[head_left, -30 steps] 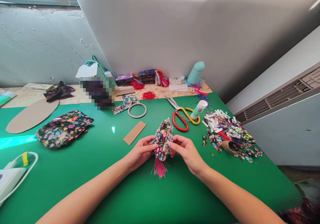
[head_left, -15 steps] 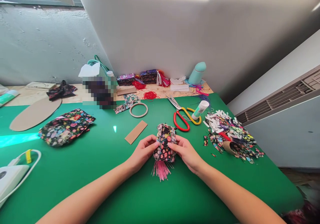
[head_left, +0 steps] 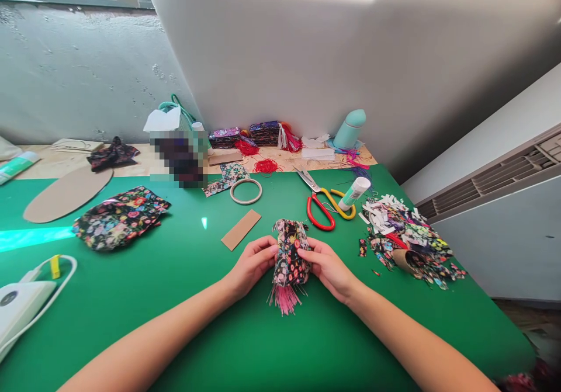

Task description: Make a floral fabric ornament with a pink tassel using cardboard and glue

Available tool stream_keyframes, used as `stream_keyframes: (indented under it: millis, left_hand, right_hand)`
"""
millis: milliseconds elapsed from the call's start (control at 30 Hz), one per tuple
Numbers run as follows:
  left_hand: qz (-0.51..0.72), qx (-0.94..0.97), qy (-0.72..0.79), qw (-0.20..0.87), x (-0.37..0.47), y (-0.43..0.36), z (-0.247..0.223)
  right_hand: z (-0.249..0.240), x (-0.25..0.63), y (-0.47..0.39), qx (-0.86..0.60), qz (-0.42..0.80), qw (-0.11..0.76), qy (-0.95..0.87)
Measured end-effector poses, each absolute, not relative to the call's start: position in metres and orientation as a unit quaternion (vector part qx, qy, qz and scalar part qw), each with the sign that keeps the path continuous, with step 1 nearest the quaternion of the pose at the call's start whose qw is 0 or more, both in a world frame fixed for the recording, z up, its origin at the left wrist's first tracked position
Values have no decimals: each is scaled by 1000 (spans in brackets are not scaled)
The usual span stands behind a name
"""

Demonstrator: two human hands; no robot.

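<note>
The small, rounded ornament of black floral-print fabric [head_left: 290,253] sits on the green worktop [head_left: 184,316] at the near centre, pinched from both sides: the left hand [head_left: 252,263] presses its left flank with thumb and fingertips, the right hand [head_left: 326,266] its right flank, each grip closed on the cloth.

Squeezing unevenly could crush or skew the folded, puffed shape, and I judge that the pink thread tassel [head_left: 284,298] fanning out from its near end could snag under a palm or get flattened against the worktop. The red- and yellow-handled scissors [head_left: 322,205] and the white glue stick with a green label [head_left: 355,192] lie just beyond the ornament to the right, and a heap of floral scraps [head_left: 407,234] sits further right; a sweeping wrist could scatter those.

The ornament looks plump and creased, with bright flowers on black.
</note>
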State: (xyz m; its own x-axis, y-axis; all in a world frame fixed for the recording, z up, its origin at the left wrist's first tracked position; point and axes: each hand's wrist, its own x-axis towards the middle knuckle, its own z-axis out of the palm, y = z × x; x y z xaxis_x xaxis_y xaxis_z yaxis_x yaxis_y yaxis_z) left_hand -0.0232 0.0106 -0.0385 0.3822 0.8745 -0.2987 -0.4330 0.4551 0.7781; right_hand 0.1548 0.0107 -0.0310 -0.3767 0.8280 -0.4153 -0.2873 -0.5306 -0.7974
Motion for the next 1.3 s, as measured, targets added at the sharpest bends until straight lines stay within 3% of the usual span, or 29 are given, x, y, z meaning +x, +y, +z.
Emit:
stream_keyframes:
  millis: [1300]
  left_hand:
    - [454, 272, 321, 785, -28, 13, -38]
  right_hand:
    - [-26, 154, 11, -431, 761, 350, -336]
